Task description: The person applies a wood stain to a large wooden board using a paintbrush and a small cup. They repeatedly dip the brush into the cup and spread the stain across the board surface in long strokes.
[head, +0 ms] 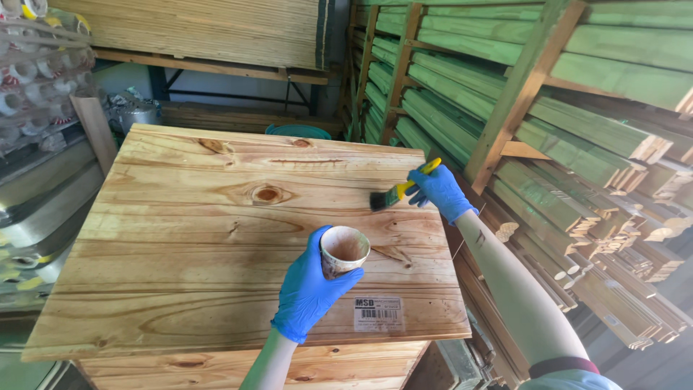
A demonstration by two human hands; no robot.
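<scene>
A: Looking down, what's the biggest thing here?

B: The green-stained boards (577,108) racked from twelve round to four o'clock. Next comes the pine panel (216,238), knotty and glossy, lying flat at the centre as the worktop, with more pale timber under its near edge. A white sticker with a barcode (377,313) sits near its five o'clock corner.

A: And off to nine o'clock?

B: Metal trays (43,209) in a stack, with rolls wrapped in clear film (36,79) above them at ten.

A: The hands?

B: Both wear blue gloves. The left hand (307,292), at six o'clock, has its grip clamped round a small paper cup (344,250), which it holds just above the panel's near half with the open mouth up; the inside is stained brown.

A: The right?

B: The right hand (440,191), at two o'clock by the panel's right edge, has its grip closed on the yellow handle of a paintbrush (397,191). The dark bristles point toward nine and sit at the wood, though I cannot tell whether they touch it.
</scene>
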